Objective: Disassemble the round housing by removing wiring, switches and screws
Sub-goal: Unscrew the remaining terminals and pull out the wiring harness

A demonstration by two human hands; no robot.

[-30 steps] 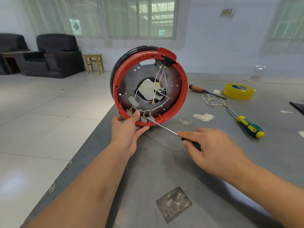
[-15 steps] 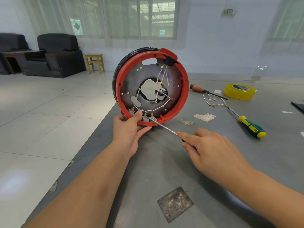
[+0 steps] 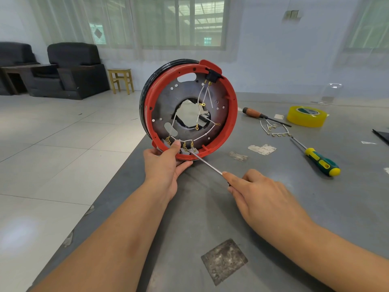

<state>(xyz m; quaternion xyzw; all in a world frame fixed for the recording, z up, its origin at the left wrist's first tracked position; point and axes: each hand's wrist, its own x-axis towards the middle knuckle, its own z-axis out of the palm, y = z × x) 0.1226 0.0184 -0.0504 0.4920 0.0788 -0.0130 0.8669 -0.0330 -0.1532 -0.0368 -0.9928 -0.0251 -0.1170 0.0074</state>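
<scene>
The round housing, a red ring around a dark metal plate with a central hole, stands on edge at the table's left side. White wires with brass terminals run across the plate to a black switch at the top. My left hand grips the bottom rim, thumb pressed on the plate beside grey terminal blocks. My right hand holds a thin screwdriver; its tip rests at the terminals low on the plate, and its handle is mostly hidden in my palm.
On the grey table to the right lie a wooden-handled screwdriver, a green-and-yellow screwdriver, loose removed wires, a yellow tape roll and paper scraps. The table's left edge drops to tiled floor. Black armchairs and a stool stand far left.
The housing has turned slightly and the view has shifted a little. The screwdriver tip stays at the bottom terminals, and both hands keep their grips.
</scene>
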